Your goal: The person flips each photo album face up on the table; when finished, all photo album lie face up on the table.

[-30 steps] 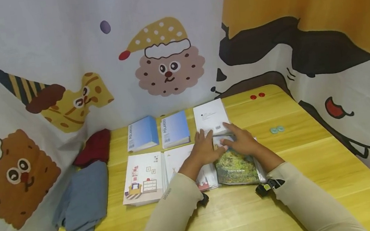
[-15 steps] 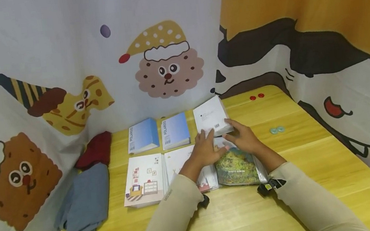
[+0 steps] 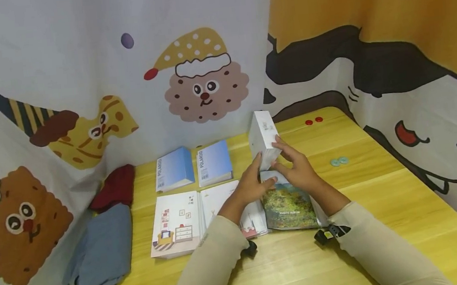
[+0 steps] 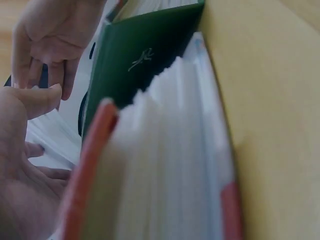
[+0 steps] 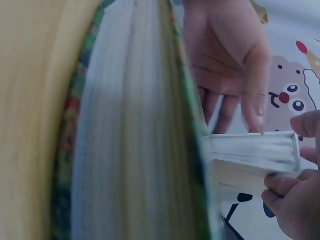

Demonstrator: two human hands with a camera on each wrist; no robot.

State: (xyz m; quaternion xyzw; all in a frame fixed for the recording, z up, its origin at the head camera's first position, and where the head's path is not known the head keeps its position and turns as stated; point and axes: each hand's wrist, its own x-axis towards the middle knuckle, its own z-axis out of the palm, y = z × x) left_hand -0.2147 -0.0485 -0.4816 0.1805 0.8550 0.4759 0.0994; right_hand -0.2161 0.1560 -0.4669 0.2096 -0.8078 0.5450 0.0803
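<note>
Two hands meeting at a white album, tipped up on its near edge above the yellow table. Right hand gripping the album's lower right corner, fingers curled round it, thumb on the near face. Left hand bracing the lower left edge with straight fingers, seemingly to steady the tilt rather than clamp. Directly beneath, lying flat, a green floral photo album, wrists resting beside it. Further left, flat in a row: an album with a furniture drawing and another white album, partly hidden by the left sleeve. Behind those, two blue albums side by side. Folded red and blue cloths at the table's left edge. Cartoon-printed curtains enclosing the table.
</note>
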